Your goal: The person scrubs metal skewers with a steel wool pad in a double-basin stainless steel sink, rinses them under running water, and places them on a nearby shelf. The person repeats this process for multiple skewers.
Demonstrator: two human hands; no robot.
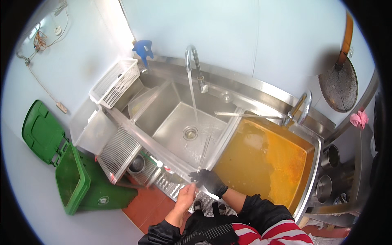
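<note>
Thin metal rods (204, 153), which look like skewers, point from my hands out over the middle sink basin (167, 121). My right hand (211, 183), in a black glove, is closed around them near their lower end. Bare and just below it, my left hand (186, 196) pinches the near end with its fingertips. Both hands are at the sink's front edge. Water runs from the chrome tap (193, 58) into the middle basin, beside the drain (190, 133). More thin metal rods (248, 115) lie at the back, across the divider and the right basin's rim.
Murky orange-brown liquid (254, 159) fills the right basin. A white plastic basket (118, 82) rests over the left basin. Left of the sink are a translucent tub (95, 128), a wire rack (119, 150) and a green wheeled bin (73, 180) with its lid up. A wok (339, 85) hangs at right.
</note>
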